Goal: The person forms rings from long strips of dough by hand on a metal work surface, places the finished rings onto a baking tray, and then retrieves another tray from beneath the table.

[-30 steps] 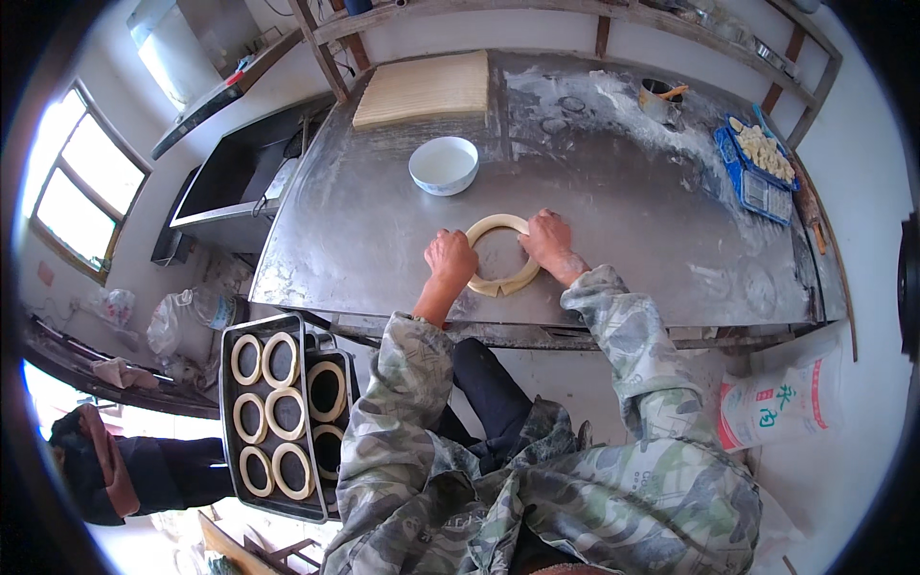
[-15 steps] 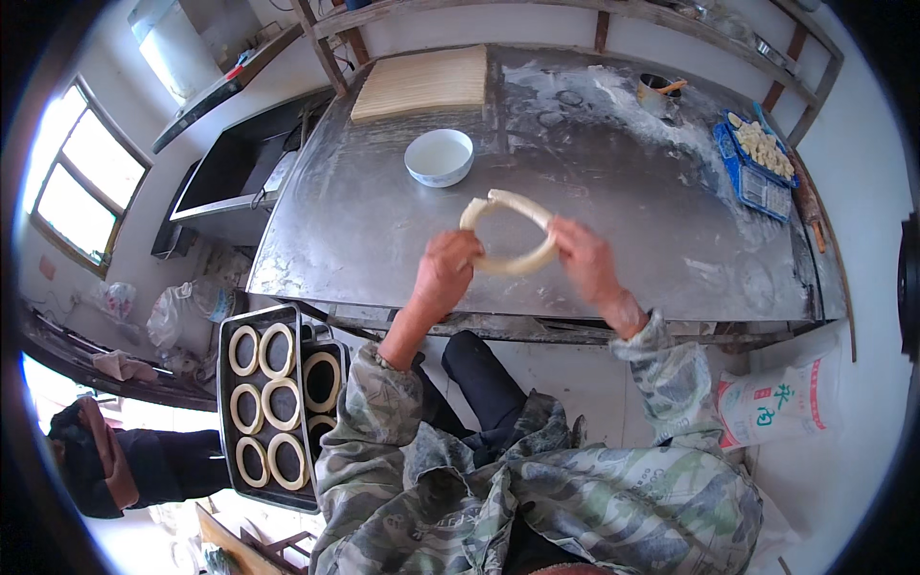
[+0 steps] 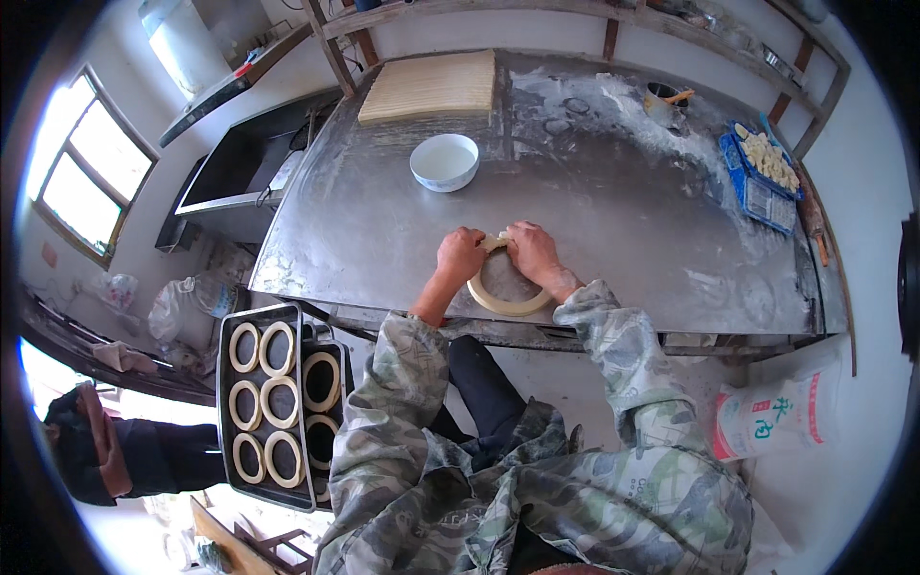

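A pale dough ring (image 3: 510, 303) rests near the front edge of the metal worktable (image 3: 383, 230). My left hand (image 3: 462, 255) and my right hand (image 3: 535, 255) are closed on its two ends, side by side at the far part of the loop. The ends meet or nearly meet between my fingers; the exact join is partly hidden. Just beyond my hands stands a white bowl (image 3: 445, 163) with a pale inside. Farther back lies a flat sheet of dough cut into strips (image 3: 427, 86).
At the lower left, a black tray (image 3: 226, 402) holds several dough rings, with another tray partly beneath it. Dough pieces (image 3: 767, 158) on blue packaging, a rolling pin (image 3: 815, 220) and a metal pot (image 3: 659, 101) stand at the right. A white sack (image 3: 771, 417) sits on the floor.
The dough loop has come down from above the table onto its surface, nearer me. My hands moved together, from the loop's sides to its two ends.
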The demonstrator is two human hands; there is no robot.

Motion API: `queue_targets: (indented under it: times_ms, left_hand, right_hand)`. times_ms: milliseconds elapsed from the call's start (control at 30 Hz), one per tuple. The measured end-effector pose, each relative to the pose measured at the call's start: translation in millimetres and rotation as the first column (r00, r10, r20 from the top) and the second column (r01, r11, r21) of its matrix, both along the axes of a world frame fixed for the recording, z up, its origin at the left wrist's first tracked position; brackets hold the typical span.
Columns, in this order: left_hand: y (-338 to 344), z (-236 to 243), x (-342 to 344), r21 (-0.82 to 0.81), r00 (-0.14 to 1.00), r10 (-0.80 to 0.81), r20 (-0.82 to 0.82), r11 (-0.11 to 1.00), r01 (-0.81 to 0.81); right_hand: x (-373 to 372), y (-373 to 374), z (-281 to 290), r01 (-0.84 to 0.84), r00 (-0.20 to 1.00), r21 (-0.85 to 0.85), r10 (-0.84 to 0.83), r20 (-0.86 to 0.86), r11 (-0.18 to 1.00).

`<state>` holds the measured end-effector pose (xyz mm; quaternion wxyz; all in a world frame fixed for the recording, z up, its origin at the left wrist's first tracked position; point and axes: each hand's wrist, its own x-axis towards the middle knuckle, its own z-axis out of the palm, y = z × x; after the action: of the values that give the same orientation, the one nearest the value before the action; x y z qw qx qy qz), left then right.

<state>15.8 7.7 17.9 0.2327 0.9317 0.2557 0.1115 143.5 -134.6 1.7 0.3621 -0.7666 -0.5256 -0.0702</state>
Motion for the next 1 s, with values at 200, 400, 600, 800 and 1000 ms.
queue_targets:
  times_ms: [200,400,600,800,1000]
  left_hand:
    - [-6.8,-11.2,3.1,-0.064,0.993,0.025,0.117,0.998,-0.018]
    - [-12.3,-13.5,5.7,-0.016,0.986,0.030,0.162,0.999,-0.027]
    - [-10.1,-15.0,2.1,-0.072,0.981,0.033,0.190,0.997,-0.020]
    - [-16.8,-14.7,0.5,0.006,0.977,0.020,0.213,1.000,-0.022]
    - [-20.0,-15.9,-2.3,0.089,0.954,-0.026,0.297,0.996,-0.001]
  right_hand:
    - [-9.6,0.8,-8.8,0.001,0.997,0.092,0.006,-0.074,0.996]
    - [-14.4,-4.3,-4.7,-0.006,0.988,0.170,0.032,-0.150,0.985]
    - [-13.6,-5.6,1.2,-0.006,0.969,0.119,0.035,-0.245,0.993]
    - [-13.7,-10.6,3.6,-0.047,0.959,0.117,0.078,-0.273,0.992]
    - [-14.4,-9.1,7.5,-0.063,0.958,0.138,0.099,-0.268,0.988]
